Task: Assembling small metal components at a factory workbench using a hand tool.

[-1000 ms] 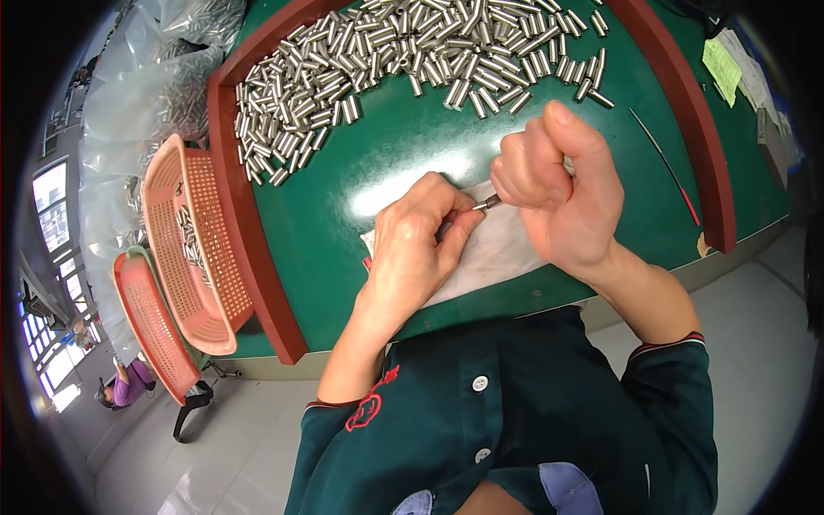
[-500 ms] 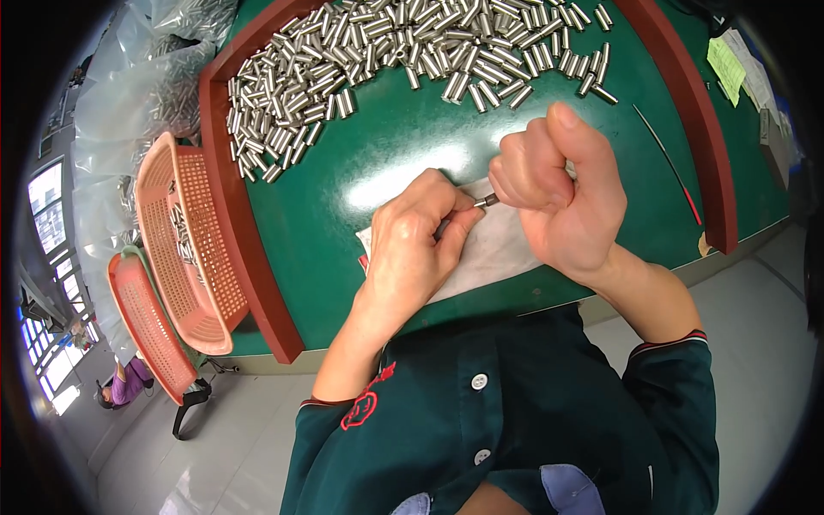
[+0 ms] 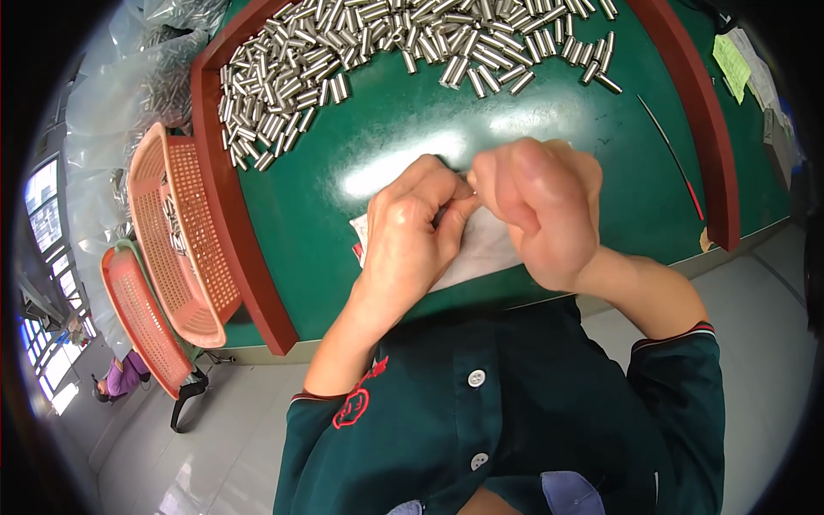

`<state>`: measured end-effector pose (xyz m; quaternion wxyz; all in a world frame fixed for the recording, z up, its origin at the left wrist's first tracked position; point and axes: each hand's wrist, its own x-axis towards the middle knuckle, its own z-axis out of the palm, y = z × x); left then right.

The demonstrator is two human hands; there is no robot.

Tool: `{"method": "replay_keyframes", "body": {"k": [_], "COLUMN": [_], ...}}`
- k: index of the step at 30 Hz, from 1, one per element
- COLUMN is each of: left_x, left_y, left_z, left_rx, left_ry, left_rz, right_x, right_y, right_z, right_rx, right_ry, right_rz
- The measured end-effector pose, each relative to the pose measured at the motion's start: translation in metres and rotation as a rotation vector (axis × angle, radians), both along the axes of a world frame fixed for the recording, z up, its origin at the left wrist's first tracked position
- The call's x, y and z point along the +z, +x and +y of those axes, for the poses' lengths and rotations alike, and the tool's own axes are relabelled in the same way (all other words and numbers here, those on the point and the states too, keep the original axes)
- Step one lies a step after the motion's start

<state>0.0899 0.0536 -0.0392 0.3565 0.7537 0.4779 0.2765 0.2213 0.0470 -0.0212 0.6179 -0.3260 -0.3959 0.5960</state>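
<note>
Grip left: pinched | grip right: fisted | contents hidden

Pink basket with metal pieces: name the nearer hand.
Left. The left hand sits right of the pink basket, across the red rail; the right hand is farther right, beyond the left.

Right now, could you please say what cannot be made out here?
Head view: anything the left hand and right hand hold, hidden by their fingers.
Head view: part of the white sheet, hidden under both hands.
Head view: the pile of metal cylinders, cut off by the top edge.
</note>
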Motion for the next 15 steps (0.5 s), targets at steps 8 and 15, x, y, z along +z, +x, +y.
{"method": "replay_keyframes", "body": {"k": [8, 15], "left_x": [0.008, 0.019], "left_y": [0.000, -0.033], "left_z": [-0.007, 0.013], "left_rx": [-0.020, 0.104], "left_ry": [0.107, -0.662], "left_rz": [0.083, -0.947], "right_x": [0.000, -0.005], "right_y": [0.002, 0.008], "right_z": [0.002, 0.002], "right_rx": [-0.048, 0.011], "right_ry": [0.009, -0.060], "right_rz": [-0.007, 0.106]}}
